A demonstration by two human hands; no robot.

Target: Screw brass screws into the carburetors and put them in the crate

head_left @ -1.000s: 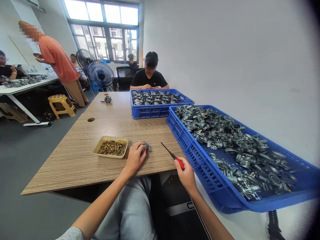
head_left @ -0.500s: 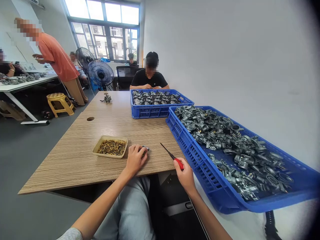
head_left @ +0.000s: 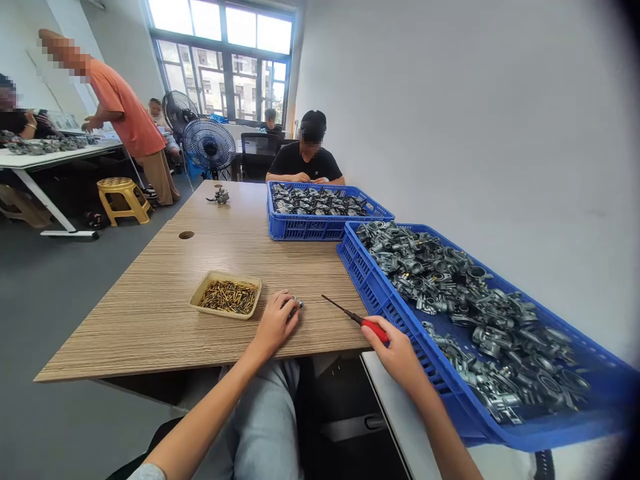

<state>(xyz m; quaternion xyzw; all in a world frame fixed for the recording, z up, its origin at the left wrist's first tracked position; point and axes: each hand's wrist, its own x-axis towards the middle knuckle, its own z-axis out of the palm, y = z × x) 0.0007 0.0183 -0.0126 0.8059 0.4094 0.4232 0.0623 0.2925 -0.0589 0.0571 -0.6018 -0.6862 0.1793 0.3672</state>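
Left hand (head_left: 274,325) closes on a metal part (head_left: 296,305) on the bench (head_left: 150,313); right hand (head_left: 400,353) grips a screwdriver (head_left: 356,318).

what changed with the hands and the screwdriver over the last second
The right hand swung toward the near blue crate, carrying the red-handled screwdriver, whose shaft now lies flatter, tip pointing left. The left hand lowered the small metal part to the table and now covers more of it. Neither hand let go. The tray of brass pieces stayed put.
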